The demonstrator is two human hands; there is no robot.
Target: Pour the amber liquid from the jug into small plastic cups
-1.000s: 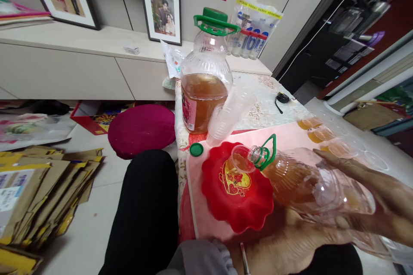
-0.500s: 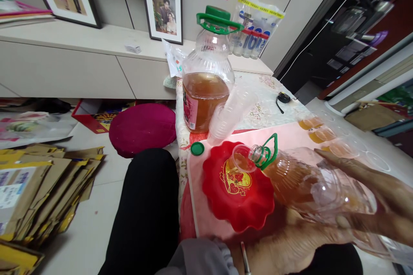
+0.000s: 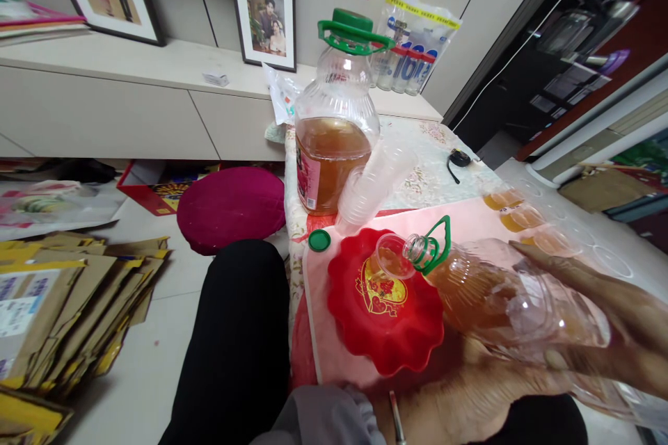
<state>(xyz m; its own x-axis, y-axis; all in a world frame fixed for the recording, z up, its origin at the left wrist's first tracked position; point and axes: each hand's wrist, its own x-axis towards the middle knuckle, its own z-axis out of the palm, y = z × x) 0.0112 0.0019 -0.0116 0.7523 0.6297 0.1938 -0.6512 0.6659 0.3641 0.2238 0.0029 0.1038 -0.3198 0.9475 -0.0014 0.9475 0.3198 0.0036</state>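
A clear plastic bottle [image 3: 485,292] of amber drink, with a green ring handle [image 3: 444,250], lies tilted nearly level between my hands. My left hand [image 3: 470,382], with a bracelet at the wrist, supports it from below; the fingers are partly hidden. Across its far side, near the base, my right hand [image 3: 600,292] grips it. The bottle's open mouth rests at the rim of a clear plastic cup [image 3: 391,255], which has some amber liquid inside. That cup stands in a red scalloped dish [image 3: 355,327] with a gold print. Left of the dish lies a green cap [image 3: 319,240].
Behind the dish stand a large capped jug [image 3: 334,142] of amber drink and a leaning stack of clear cups [image 3: 373,184]. Filled cups [image 3: 522,217] line the pink mat's right side. A tape measure [image 3: 459,157] lies farther back. A magenta stool [image 3: 229,208] and flattened cartons [image 3: 67,306] are at left.
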